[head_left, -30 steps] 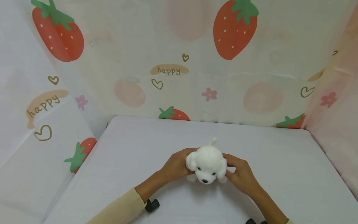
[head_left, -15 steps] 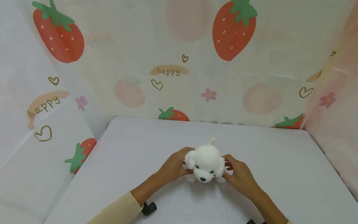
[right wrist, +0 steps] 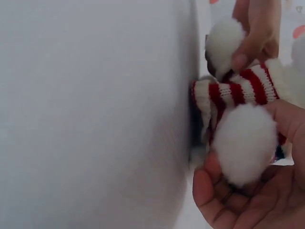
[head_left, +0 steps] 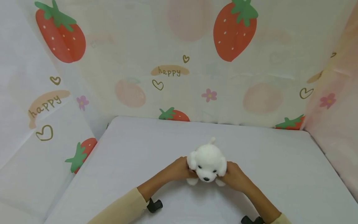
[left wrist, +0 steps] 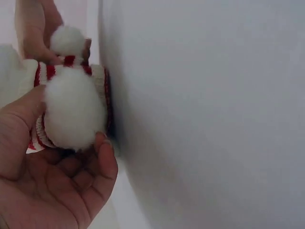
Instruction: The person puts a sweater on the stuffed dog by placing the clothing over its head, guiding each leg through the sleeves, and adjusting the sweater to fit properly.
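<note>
A white plush dog [head_left: 208, 161] stands on the white table, its head facing the camera. In both wrist views its body wears a red-and-white striped knit sweater [right wrist: 243, 90]. My left hand [head_left: 180, 169] is at one side of the dog, gripping a fluffy white paw [left wrist: 75, 109] between thumb and fingers in the left wrist view. From the opposite side my right hand [head_left: 235, 176] holds the other fluffy paw [right wrist: 245, 145], thumb above and fingers curled beneath. In the head view the dog's head and ears hide most of the fingers.
The white tabletop [head_left: 139, 140] extends around the dog on all sides. A backdrop sheet [head_left: 209, 77] printed with strawberries rises behind it and along both sides. Black wrist-camera mounts [head_left: 155, 205] jut from the forearms close above the table.
Both hands have moved down the dog's sides, and the gaps between thumbs and fingers no longer show in the head view. The dog has shifted a little to the right since half a second ago.
</note>
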{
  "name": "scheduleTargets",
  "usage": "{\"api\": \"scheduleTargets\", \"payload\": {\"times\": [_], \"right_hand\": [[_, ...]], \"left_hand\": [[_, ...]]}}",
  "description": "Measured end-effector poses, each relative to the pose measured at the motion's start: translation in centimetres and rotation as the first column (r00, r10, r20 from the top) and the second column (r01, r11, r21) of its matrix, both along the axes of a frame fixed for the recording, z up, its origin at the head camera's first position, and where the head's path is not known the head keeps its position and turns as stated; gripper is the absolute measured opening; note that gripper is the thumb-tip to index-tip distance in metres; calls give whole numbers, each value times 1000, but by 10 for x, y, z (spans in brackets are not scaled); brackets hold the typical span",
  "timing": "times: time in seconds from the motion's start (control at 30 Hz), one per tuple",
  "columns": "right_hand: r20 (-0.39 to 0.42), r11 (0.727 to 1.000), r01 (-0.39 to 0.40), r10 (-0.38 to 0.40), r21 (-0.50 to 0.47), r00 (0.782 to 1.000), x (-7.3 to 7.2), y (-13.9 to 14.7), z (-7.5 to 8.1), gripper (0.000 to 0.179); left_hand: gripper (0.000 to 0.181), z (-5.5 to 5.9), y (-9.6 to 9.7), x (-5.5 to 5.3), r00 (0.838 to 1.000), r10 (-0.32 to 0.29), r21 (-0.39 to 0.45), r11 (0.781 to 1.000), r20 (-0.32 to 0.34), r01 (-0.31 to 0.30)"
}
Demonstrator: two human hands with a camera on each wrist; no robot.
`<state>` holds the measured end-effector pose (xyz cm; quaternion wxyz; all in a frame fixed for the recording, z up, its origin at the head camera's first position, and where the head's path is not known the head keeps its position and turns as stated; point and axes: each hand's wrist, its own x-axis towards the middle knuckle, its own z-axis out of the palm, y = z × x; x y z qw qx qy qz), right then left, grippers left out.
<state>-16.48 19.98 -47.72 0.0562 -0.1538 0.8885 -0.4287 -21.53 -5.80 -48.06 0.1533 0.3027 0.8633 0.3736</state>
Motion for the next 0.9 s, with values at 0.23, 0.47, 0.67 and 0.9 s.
{"api": "scheduleTargets", "payload": {"times": [0.23,0.47,0.67,0.9], "right_hand": [[94,998,1,6,-70,996,-6,1,1,15],[11,999,-53,53,2,999,-12,6,0,6],[-55,993,74,-69,88,996,-12,3,1,25],[-120,970,210,-196,119,973,-4,-4,3,35]], "left_hand": [[37,6,1,-6,996,-30,-57,998,87,35],[28,5,2,-6,1000,-1,-174,985,-31,-4],[23,3,8,-7,998,24,-146,989,-62,-33],[14,-1,12,-9,999,23,-35,999,-28,-24]]}}
